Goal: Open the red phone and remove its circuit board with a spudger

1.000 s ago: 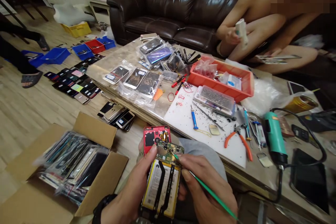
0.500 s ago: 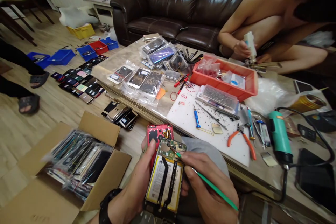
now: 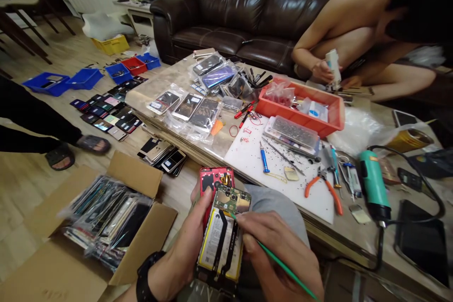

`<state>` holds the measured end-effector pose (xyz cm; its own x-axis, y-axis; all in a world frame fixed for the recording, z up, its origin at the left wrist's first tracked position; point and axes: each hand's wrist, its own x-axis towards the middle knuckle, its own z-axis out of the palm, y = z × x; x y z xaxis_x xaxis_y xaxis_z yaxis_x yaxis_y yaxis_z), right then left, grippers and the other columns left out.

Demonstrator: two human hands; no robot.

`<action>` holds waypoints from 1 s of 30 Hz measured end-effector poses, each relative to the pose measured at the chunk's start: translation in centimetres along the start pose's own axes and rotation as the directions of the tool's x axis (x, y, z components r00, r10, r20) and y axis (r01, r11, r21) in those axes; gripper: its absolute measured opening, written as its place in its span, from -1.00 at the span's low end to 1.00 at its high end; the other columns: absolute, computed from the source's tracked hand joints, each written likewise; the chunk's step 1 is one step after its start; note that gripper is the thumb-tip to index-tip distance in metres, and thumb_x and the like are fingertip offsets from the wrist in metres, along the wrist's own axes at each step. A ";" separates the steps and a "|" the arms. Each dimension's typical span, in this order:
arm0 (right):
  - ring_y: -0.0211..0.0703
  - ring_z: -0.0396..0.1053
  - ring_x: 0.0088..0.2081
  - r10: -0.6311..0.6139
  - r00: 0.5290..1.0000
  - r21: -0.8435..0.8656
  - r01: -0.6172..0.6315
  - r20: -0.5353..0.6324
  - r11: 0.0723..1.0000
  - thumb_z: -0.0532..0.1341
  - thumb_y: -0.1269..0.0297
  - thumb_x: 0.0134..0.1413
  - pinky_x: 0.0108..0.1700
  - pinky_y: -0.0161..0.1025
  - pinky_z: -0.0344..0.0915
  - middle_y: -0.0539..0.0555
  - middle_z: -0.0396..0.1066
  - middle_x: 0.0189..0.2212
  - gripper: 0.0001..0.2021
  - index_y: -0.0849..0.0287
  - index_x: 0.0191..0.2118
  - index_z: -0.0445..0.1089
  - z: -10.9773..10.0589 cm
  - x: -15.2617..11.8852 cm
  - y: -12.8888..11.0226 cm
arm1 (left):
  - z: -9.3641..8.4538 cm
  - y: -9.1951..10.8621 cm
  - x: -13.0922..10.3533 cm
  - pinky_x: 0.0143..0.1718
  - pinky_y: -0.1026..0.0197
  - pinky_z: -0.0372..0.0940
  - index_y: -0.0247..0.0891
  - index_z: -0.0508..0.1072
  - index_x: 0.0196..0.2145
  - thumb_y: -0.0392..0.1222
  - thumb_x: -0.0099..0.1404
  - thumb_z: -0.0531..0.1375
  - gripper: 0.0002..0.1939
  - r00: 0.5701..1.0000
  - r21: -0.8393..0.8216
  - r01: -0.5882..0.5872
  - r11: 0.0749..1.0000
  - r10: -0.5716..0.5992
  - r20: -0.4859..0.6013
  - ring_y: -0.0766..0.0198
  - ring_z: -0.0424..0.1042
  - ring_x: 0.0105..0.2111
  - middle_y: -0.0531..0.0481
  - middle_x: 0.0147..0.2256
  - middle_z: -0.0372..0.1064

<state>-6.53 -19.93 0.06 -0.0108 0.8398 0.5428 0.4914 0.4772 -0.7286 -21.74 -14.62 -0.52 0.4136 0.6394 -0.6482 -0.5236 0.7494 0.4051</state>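
Note:
My left hand point(image 3: 186, 240) is closed around an opened smartphone point(image 3: 215, 240), tilted towards me. Its circuit board point(image 3: 228, 200) shows at the top, with a yellow-edged battery and black ribbon cables below. Behind the phone, a red phone cover point(image 3: 208, 177) is held in the same hand. My right hand point(image 3: 283, 245) pinches a slim green tool point(image 3: 279, 259) like a pen. The tool's tip is by the seam between board and battery; whether it touches I cannot tell.
An open cardboard box point(image 3: 130, 170) of bagged phones stands at left. On the table are a white mat point(image 3: 247, 165), orange-handled pliers point(image 3: 322, 186), a red bin point(image 3: 300, 115) and a green heat gun point(image 3: 377, 188). A co-worker's hand point(image 3: 323, 71) works across the table; another person's feet point(image 3: 94, 144) stand left.
The green tool's tip has moved down from the circuit board to the battery's top edge, with my right hand. At left, the standing person's feet have stepped right and nearer the box.

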 end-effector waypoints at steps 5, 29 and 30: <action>-0.11 0.55 -0.18 -0.006 0.998 -0.031 0.008 0.070 0.999 0.23 0.59 0.21 -0.19 -0.19 0.51 0.13 0.59 -0.17 -0.66 0.13 0.03 0.50 0.3 0.4 -0.4 | -0.1 -0.1 -0.2 -0.10 0.06 0.41 -0.32 0.60 -0.07 0.20 0.10 0.41 -0.41 0.997 -0.011 0.064 0.998 -0.063 0.036 -0.04 0.59 -0.20 -0.11 -0.30 0.63; -0.17 0.59 -0.17 0.152 0.982 0.019 -0.151 -0.108 0.988 0.22 0.52 0.27 -0.22 -0.38 0.56 0.10 0.58 -0.15 -0.72 0.09 -0.03 0.57 -0.1 -0.7 0.6 | -1.3 -0.7 0.0 -0.28 0.09 0.46 -0.32 0.61 -0.09 0.30 0.36 0.15 -0.41 0.987 0.094 0.162 0.982 -0.163 0.001 0.04 0.61 -0.43 -0.13 -0.47 0.61; -0.17 0.60 -0.17 0.159 0.981 0.032 -0.156 -0.114 0.987 0.22 0.52 0.27 -0.21 -0.38 0.56 0.09 0.58 -0.16 -0.72 0.07 -0.03 0.57 -0.1 -0.7 0.7 | -1.3 -0.7 0.0 -0.28 0.09 0.46 -0.33 0.60 -0.08 0.30 0.38 0.13 -0.40 0.986 0.097 0.166 0.981 -0.166 -0.001 0.04 0.61 -0.44 -0.13 -0.48 0.60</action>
<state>-6.13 -20.21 -0.76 0.1664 0.8700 0.4641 0.4591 0.3482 -0.8173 -22.32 -15.37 -1.60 0.4946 0.5057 -0.7069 -0.3732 0.8581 0.3527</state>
